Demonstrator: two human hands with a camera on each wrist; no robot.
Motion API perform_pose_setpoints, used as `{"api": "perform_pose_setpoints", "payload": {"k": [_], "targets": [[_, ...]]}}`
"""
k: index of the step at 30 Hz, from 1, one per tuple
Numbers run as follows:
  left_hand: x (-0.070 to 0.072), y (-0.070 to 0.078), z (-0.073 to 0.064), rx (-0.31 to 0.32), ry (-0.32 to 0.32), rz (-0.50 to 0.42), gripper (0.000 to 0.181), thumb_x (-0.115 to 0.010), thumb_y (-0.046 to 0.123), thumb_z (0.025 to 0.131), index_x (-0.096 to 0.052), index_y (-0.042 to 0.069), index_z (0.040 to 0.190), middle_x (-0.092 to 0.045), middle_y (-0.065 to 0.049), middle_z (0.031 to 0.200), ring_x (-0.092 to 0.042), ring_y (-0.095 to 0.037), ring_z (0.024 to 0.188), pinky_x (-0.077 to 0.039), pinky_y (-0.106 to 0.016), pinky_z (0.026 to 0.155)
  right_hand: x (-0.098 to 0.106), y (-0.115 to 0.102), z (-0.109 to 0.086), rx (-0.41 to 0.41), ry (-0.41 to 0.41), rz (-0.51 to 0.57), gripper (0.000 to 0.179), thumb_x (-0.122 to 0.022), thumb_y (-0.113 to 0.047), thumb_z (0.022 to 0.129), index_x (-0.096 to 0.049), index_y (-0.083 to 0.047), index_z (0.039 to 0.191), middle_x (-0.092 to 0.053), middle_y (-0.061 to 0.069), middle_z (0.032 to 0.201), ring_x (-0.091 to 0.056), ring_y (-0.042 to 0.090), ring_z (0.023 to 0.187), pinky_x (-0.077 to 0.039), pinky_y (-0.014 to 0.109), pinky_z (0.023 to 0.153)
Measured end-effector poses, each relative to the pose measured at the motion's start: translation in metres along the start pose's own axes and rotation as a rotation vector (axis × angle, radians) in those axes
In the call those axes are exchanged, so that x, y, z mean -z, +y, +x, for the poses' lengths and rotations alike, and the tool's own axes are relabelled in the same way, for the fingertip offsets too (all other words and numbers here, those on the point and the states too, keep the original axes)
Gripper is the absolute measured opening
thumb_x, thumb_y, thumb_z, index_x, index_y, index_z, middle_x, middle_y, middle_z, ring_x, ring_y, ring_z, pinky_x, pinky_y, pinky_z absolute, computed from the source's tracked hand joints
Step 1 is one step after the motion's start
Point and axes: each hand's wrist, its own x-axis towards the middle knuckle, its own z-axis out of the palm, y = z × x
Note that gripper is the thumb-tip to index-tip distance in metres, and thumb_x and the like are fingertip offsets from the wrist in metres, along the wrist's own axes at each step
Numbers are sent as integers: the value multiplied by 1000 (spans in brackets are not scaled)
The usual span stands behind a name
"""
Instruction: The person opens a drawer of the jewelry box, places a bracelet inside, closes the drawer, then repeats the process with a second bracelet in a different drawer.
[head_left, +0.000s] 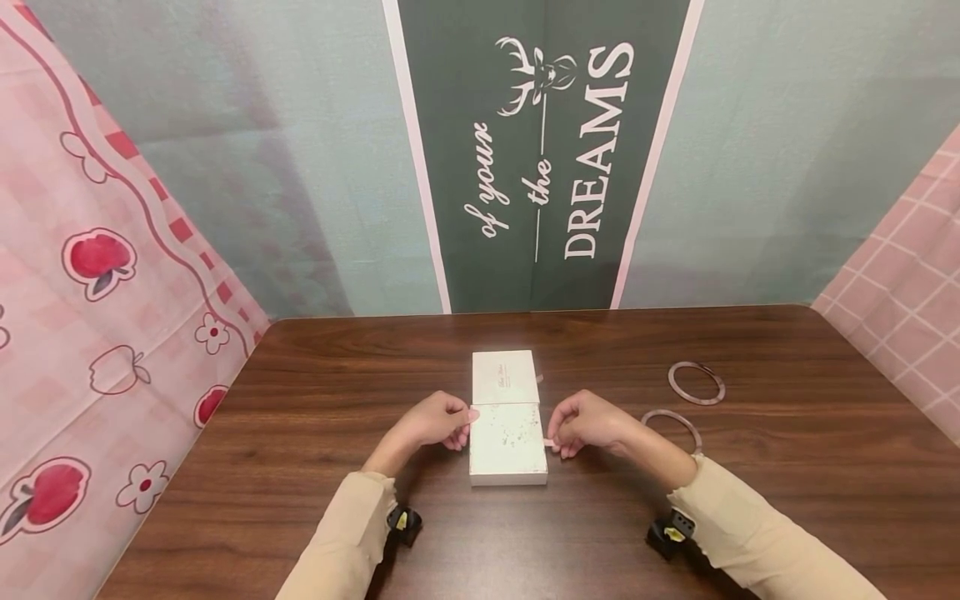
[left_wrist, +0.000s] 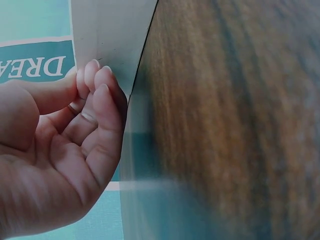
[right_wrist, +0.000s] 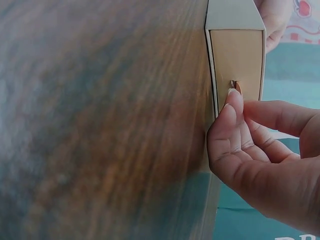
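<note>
the room was closed in by hanging cloths: a pale green back cloth [head_left: 315,167] with a dark lettered band, a pink cloth [head_left: 172,333] printed with apples and flowers on the left, and a pink checked cloth [head_left: 907,292] on the right. the table [head_left: 337,367] had a dark brown wood grain.

the near box [head_left: 507,446], white with a speckled lid, lay flat mid-table between the hands. the far box [head_left: 504,377] lay directly beyond it; whether the two touched could not be established. two rings, a far ring [head_left: 701,402] and a near ring [head_left: 666,412], lay flat to the right.

the left hand [head_left: 442,419] held the near box's left edge, thumb on top, fingers curled against the side. the right hand [head_left: 585,421] was closed to a pinch on a small ribbon tab [head_left: 548,442] at the tan end panel [right_wrist: 237,60].

the right forearm covered part of the near ring. the far box's print was too small to read. both sleeves were cut off by the lower frame edge. table grain was blurred in both wrist views.
</note>
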Motion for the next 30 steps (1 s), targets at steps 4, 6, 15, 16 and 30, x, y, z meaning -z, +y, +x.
{"api": "perform_pose_setpoints", "payload": {"k": [4,6,15,16,30], "targets": [[0,0,0,-3,-7,-9,31,-53,15,93,-55,-1,67,-51,-5,57,-52,-12,52,-52,-27,53,0,0,0,-3,0,-3,8,-52,15,76,-59,12,78,-60,13,64,-58,16,54,-53,29,53],[0,0,0,-3,-10,-16,30,-53,14,93,-54,-1,67,-51,-5,57,-52,-13,51,-52,-27,53,0,0,0,-3,1,-3,8,-52,14,76,-59,12,78,-60,13,65,-58,16,54,-53,29,53],[1,1,0,-7,-12,-31,29,-54,13,93,-54,-2,68,-50,-5,57,-52,-13,51,-52,-27,53,1,0,0,-11,1,-6,7,-53,14,77,-60,12,79,-60,12,64,-58,16,54,-53,28,53],[0,1,0,-6,-13,-34,29,-54,13,93,-54,-2,68,-50,-5,57,-52,-13,51,-52,-27,53,1,0,0,-13,1,-6,7,-53,14,77,-60,13,78,-60,12,64,-58,16,54,-53,28,53],[1,2,-1,8,-15,-40,28,-55,12,92,-55,-3,69,-51,-5,58,-52,-12,52,-53,-27,54,1,0,1,-10,4,-18,7,-53,14,76,-60,13,78,-59,12,63,-58,16,52,-53,28,52]]}}
